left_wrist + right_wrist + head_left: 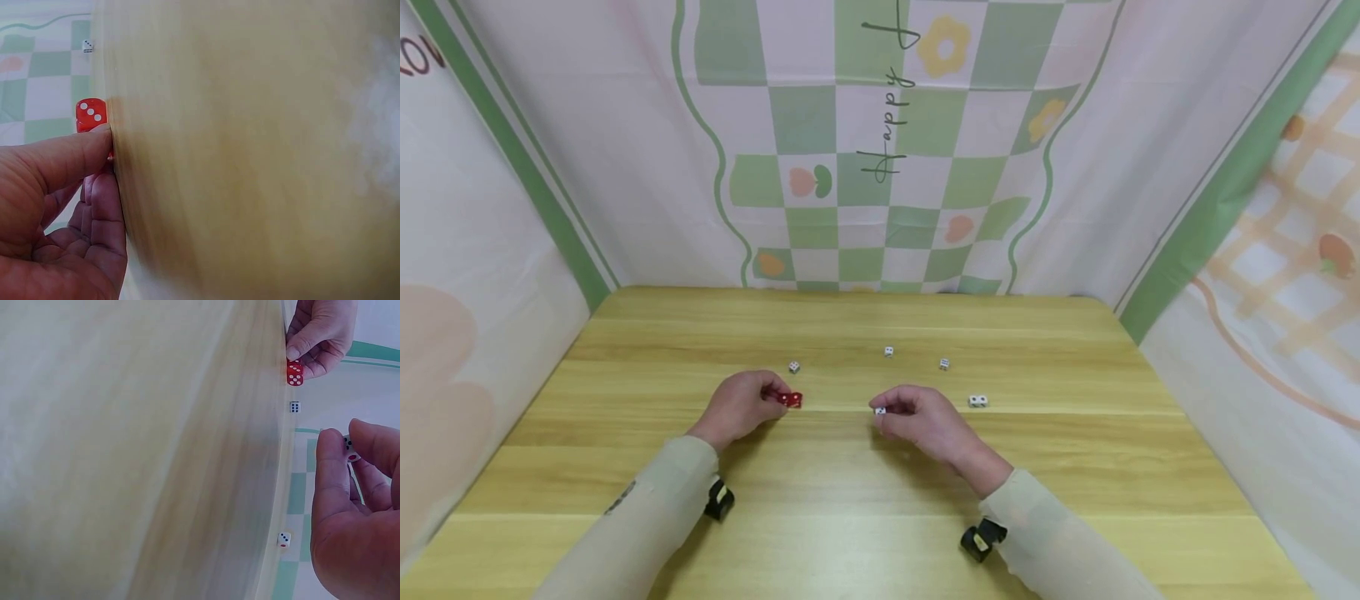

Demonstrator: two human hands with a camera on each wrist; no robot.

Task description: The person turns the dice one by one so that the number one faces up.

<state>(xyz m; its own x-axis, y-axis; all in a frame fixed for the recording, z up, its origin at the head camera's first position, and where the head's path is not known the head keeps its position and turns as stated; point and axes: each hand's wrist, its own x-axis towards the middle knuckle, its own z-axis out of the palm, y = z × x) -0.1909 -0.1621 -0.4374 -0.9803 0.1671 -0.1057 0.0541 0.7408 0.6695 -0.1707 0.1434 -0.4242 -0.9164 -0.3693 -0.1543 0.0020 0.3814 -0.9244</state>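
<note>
My left hand (743,408) is at the left of the table, its thumb and fingers pinching a red die at the tabletop. A second red die (796,400) sits against it on the right; in the left wrist view a red die (91,114) shows three white pips beyond the thumb. To the right, my right hand (928,423) holds a white die (880,411) between thumb and fingertips. The right wrist view shows that white die (352,450) raised off the table, partly covered by the fingers.
One white die (793,367) lies behind the red dice. Further back are another white die (889,352) and one more (943,364) to its right. Two white dice (977,401) stand side by side right of my right hand. Patterned cloth (880,225) hangs behind the wooden table (865,517).
</note>
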